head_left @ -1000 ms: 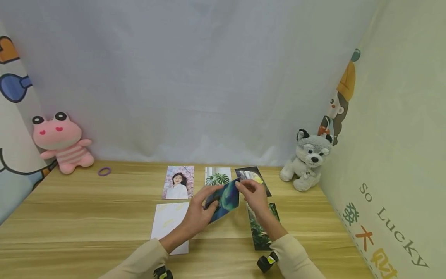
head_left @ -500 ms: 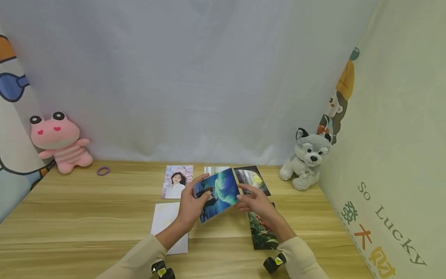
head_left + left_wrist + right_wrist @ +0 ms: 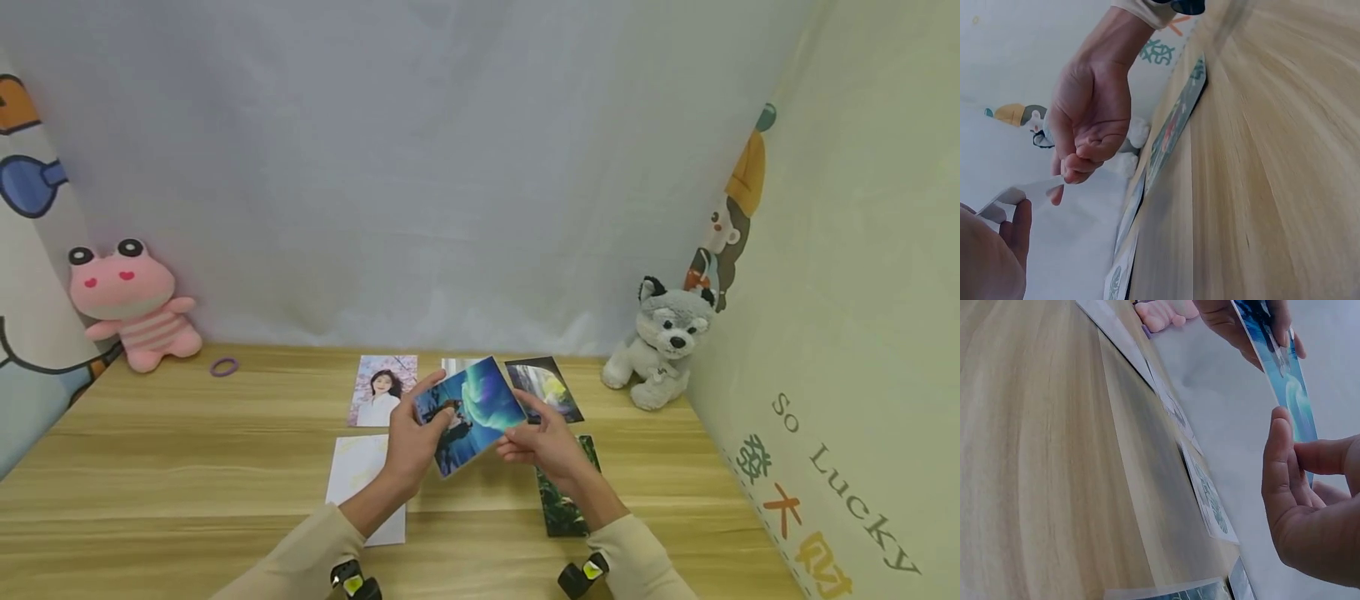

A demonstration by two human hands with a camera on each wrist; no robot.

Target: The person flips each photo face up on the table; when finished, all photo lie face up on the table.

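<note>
My left hand (image 3: 408,446) holds a photo print (image 3: 483,400) by its left end, thumb across the picture and fingers behind. The print shows a blue-green aurora and is lifted above the table, tilted with its right side higher. At its right edge, my right hand (image 3: 553,450) pinches the lower corner between thumb and fingers. In the right wrist view, the right thumb and fingers (image 3: 1280,450) meet at the print's near end. Behind the held print, a plant photo (image 3: 459,364) is mostly hidden. The right forearm partly covers a green foliage photo (image 3: 562,504).
On the wooden table (image 3: 187,467) lie a portrait photo (image 3: 382,392), a white card (image 3: 356,467) partly under the left arm, and a dark-edged photo (image 3: 546,387). A purple ring (image 3: 224,367), a pink frog plush (image 3: 138,308) and a grey dog plush (image 3: 663,346) stand further out.
The aurora print has turned from a steep slant to face the head camera more fully. My right hand has shifted from its upper corner down to the lower right corner.
</note>
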